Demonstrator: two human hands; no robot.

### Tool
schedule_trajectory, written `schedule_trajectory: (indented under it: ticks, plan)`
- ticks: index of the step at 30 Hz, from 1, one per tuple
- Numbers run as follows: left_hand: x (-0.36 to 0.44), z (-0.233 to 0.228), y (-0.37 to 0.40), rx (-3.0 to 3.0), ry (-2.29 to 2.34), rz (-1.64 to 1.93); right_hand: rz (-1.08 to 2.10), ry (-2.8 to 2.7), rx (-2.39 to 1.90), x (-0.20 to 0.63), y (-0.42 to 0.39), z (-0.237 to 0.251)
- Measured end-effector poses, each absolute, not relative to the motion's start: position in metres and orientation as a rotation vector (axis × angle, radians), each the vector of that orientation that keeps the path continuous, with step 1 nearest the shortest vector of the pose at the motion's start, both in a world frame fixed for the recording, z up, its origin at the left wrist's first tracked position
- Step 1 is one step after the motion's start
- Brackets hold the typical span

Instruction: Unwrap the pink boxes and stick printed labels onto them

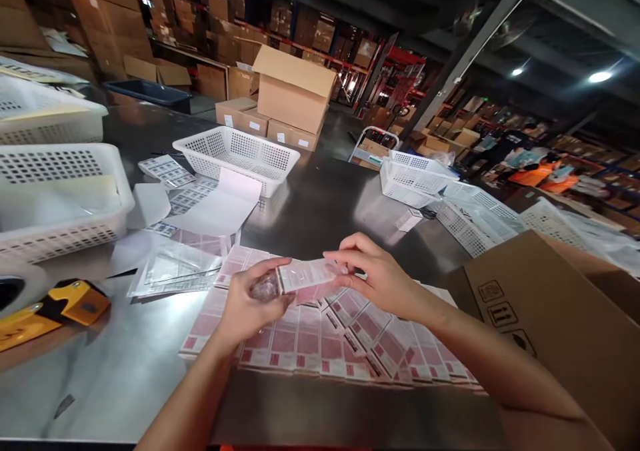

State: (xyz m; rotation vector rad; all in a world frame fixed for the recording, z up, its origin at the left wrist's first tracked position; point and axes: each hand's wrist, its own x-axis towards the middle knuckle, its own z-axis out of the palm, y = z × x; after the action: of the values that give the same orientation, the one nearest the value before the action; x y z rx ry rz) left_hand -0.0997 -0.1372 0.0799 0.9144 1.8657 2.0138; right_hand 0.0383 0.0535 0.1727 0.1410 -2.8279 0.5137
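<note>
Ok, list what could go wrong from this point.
1. The pink label is stretched between the left hand and right hand; it might crease or stick askew.
2. The forearms hang low over the rows of pink labels, so a sweep could scatter them.
3. The cardboard box crowds the right elbow and may get bumped.

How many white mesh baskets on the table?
At least 4: two stacked at far left, one centre-back, one right-back. More flattened ones at right, partly hidden, uncountable.
</note>
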Motion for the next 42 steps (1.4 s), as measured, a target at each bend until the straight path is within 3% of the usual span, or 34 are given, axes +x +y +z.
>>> schedule_trajectory:
  ticks: [8, 14, 16, 20, 22, 29, 35, 38, 42]
  plan:
    - [-0.111, 0.073, -0.137, 0.769, 1.711, 1.987, 0.649, -2.802, 0.218, 0.046, 0.051, 0.18]
    - [-0.128, 0.061, -0.141, 0.343, 1.141, 2.101, 0.851, -2.845, 1.022, 0.045, 0.068, 0.2]
    - [-0.129, 0.061, -0.139, 0.301, 1.188, 2.107, 0.593, -2.936, 0.905, 0.046, 0.071, 0.201]
    - [-0.129, 0.061, -0.134, 0.246, 1.233, 2.144, -0.259, -2.811, 0.557, 0.051, 0.067, 0.193]
    - [-0.13, 0.061, -0.134, 0.215, 1.227, 2.217, -0.385, -2.697, 0.446, 0.051, 0.062, 0.188]
    - [-0.117, 0.054, -0.129, 0.454, 1.739, 2.229, 0.197, -2.828, -0.147, 0.034, 0.057, 0.162]
    - [-0.111, 0.046, -0.128, 0.414, 2.467, 2.263, 0.693, -2.737, -0.456, 0.01, 0.058, 0.13]
    - [-0.112, 0.044, -0.128, 0.331, 2.282, 2.468, 1.091, -2.62, -0.431, 0.0, 0.054, 0.12]
    - [-0.109, 0.045, -0.126, 0.416, 1.871, 2.591, 1.844, -2.299, -0.467, -0.015, 0.051, 0.112]
